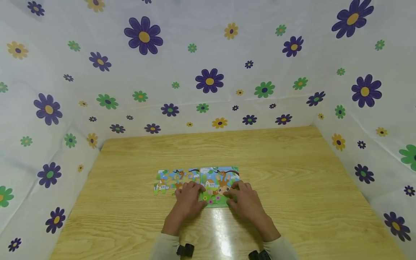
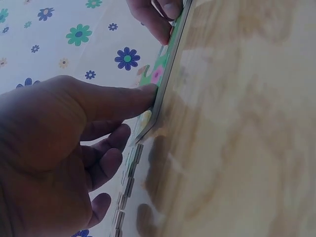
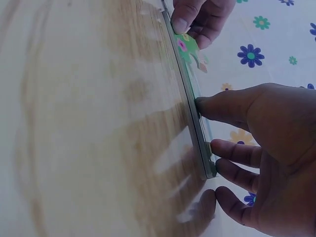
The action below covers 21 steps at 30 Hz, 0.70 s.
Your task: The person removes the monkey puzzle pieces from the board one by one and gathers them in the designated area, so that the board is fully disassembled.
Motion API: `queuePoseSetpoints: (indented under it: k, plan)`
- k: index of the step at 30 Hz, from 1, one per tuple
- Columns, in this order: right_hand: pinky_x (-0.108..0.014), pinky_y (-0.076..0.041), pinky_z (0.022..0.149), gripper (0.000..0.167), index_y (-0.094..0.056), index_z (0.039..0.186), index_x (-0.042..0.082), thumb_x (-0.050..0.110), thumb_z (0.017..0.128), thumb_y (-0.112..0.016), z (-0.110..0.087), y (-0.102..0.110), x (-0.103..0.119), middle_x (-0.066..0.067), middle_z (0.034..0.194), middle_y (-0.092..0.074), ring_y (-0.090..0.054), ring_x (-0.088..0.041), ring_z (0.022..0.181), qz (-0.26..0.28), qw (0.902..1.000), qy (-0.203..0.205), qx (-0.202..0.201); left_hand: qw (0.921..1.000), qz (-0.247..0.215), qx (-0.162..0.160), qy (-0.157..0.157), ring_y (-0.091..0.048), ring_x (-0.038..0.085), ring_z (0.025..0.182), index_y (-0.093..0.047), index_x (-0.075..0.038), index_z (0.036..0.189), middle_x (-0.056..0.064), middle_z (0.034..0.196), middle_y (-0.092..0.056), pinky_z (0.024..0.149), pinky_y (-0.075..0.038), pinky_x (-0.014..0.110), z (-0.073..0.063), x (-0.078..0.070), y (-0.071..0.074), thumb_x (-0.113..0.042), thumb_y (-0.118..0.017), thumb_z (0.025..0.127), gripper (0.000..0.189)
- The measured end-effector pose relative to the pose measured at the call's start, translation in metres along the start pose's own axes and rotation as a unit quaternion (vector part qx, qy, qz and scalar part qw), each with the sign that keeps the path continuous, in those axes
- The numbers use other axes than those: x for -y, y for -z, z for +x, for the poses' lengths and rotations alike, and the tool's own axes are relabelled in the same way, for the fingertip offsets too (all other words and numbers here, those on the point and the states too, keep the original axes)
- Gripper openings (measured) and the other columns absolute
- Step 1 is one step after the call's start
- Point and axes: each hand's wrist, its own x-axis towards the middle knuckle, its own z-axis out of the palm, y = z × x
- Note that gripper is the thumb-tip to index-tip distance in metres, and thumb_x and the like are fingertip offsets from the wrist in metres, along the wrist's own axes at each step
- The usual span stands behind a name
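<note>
A picture puzzle [image 1: 211,196] of a monkey, a small house and flowers lies in its flat tray on the table. My left hand [image 1: 188,198] is at its lower left corner. There the thumb and index finger pinch a green puzzle piece [image 3: 185,47] with pink and yellow flowers, which tilts up from the tray in the right wrist view. My right hand [image 1: 245,200] rests at the tray's right side, thumb on the near edge [image 3: 190,94] and fingertips over the picture and around the corner. Left of the tray, several puzzle pieces [image 1: 161,186] lie flat, partly hidden by the left hand.
The wooden table [image 1: 130,216] reaches to a white cloth backdrop [image 1: 175,65] with purple, green and yellow flowers on three sides. The loose pieces sit right against the tray's left edge. Dark bands [image 1: 186,250] show at both wrists.
</note>
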Motion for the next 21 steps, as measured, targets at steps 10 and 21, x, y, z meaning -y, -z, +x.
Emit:
queuePoseSetpoints:
  k: [10, 21]
  plan:
    - [-0.049, -0.048, 0.080, 0.020, -0.076, 0.105, 0.028, 0.027, 0.085, -0.072, -0.0013, -0.0011, -0.0003, -0.002, 0.115, -0.057, -0.052, -0.030, 0.110, 0.007, 1.0000, -0.002, 0.001, 0.9992, -0.012, -0.019, -0.033, -0.048, 0.011, 0.080, -0.062, -0.019, 0.110, -0.011, 0.090, -0.056, 0.078, -0.020, 0.042, -0.0041, 0.0012, -0.0032, -0.024, -0.072, 0.079, 0.033]
    - [-0.050, -0.047, 0.080, 0.020, -0.076, 0.105, 0.029, 0.028, 0.086, -0.072, -0.0014, -0.0012, -0.0015, -0.002, 0.117, -0.057, -0.052, -0.031, 0.112, 0.013, 0.9999, -0.003, 0.002, 0.9994, -0.012, -0.024, -0.024, -0.054, 0.010, 0.088, -0.064, -0.020, 0.110, -0.011, 0.093, -0.059, 0.085, -0.028, 0.047, -0.0082, 0.0087, 0.0003, -0.023, -0.071, 0.073, 0.038]
